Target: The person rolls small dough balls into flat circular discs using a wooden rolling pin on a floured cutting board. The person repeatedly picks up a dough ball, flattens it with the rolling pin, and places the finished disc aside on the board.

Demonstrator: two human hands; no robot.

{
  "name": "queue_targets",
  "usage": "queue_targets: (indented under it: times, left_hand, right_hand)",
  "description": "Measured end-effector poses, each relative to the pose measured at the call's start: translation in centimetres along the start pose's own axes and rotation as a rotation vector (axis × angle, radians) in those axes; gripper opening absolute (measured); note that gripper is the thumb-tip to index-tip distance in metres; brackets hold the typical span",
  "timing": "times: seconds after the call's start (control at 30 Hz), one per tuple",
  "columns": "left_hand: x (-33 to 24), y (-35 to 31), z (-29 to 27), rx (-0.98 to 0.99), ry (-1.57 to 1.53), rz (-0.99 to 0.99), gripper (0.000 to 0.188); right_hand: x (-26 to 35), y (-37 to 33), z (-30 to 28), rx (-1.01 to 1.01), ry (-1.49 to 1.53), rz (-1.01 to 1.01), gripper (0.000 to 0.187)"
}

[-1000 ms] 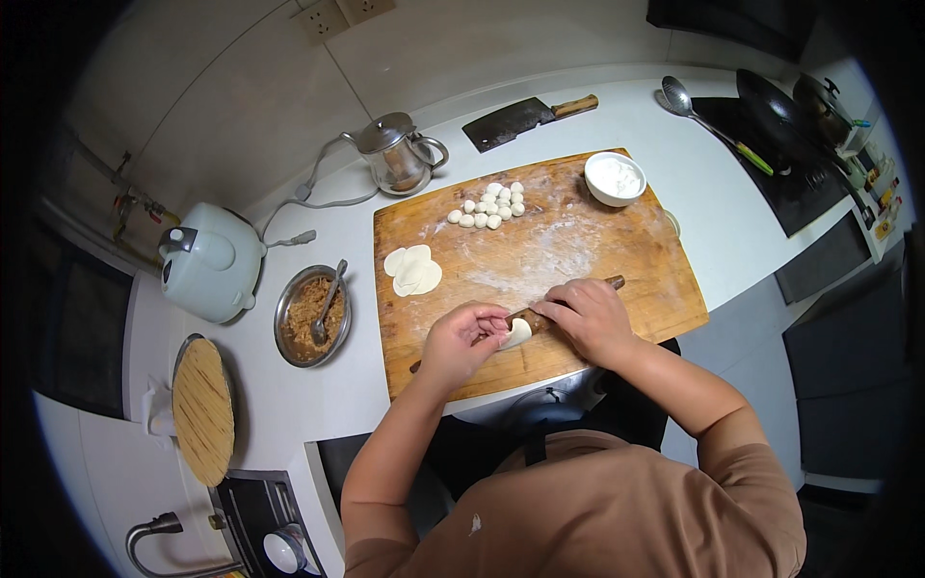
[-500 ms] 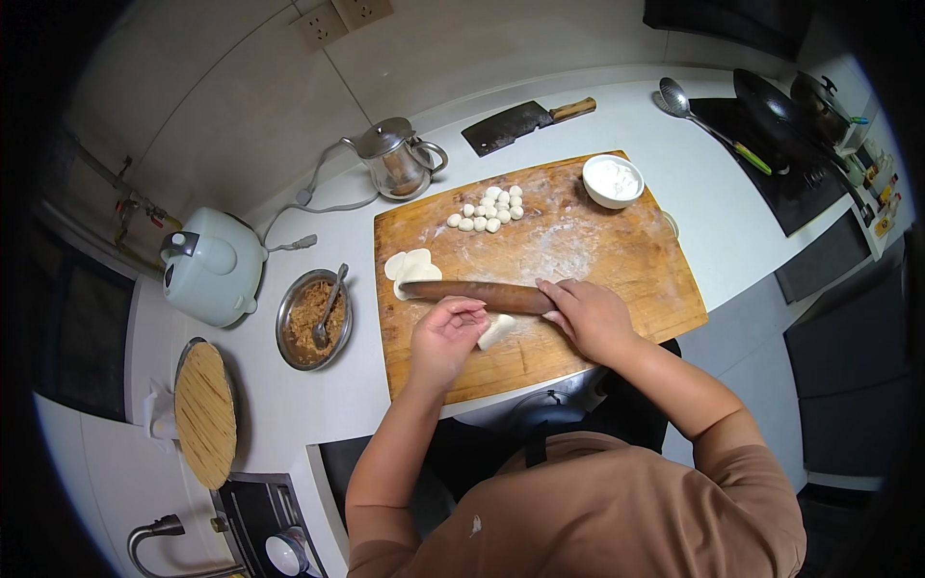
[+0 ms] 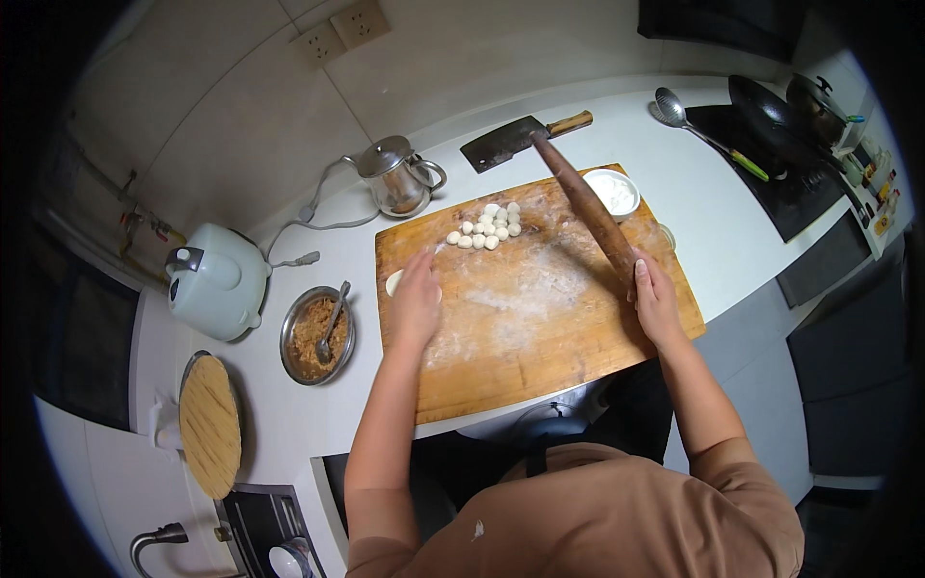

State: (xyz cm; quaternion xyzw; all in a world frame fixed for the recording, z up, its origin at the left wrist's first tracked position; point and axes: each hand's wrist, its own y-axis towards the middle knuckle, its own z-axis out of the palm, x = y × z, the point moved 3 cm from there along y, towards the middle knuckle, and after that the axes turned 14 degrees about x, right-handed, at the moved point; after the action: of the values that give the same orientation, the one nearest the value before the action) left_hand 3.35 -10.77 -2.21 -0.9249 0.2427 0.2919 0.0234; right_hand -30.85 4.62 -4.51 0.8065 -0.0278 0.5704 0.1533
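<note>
My right hand (image 3: 655,299) is closed round the near end of a dark wooden rolling pin (image 3: 586,204), which is raised and slants up and left over the floured wooden board (image 3: 540,356). At the board's left edge, my left hand (image 3: 416,303) is over the flat dough wrappers (image 3: 393,281). It covers most of them, and its fingertips are blurred, so I cannot tell whether it grips one. Several small dough balls (image 3: 487,229) sit in a cluster toward the back of the board. A white bowl of flour (image 3: 613,193) stands at the far right corner, partly behind the pin.
A metal bowl of brown filling (image 3: 306,337) with a spoon lies left of the board. Behind are a steel kettle (image 3: 395,178) and a cleaver (image 3: 501,144). A pale green appliance (image 3: 220,284) and a round slatted tray (image 3: 209,429) stand left; a skimmer (image 3: 672,108) and wok (image 3: 766,106) right.
My right hand has lifted the rolling pin off the dough and swung it upright to the right. My left hand has moved left onto the wrappers; the rolled dough piece has left the board's front.
</note>
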Motion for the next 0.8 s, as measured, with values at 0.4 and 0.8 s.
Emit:
queue_targets:
  times: [0.4,0.8]
  left_hand:
    - [-7.4,12.6,7.2,0.162,0.378,-0.176,0.065]
    - [-8.8,2.5,5.9,0.624,0.336,0.728,0.055]
  right_hand:
    - [-0.2,-0.6,-0.9,-0.034,0.033,0.018,0.039]
    - [0.8,-1.1,-1.0,-0.031,-0.061,-0.039,0.038]
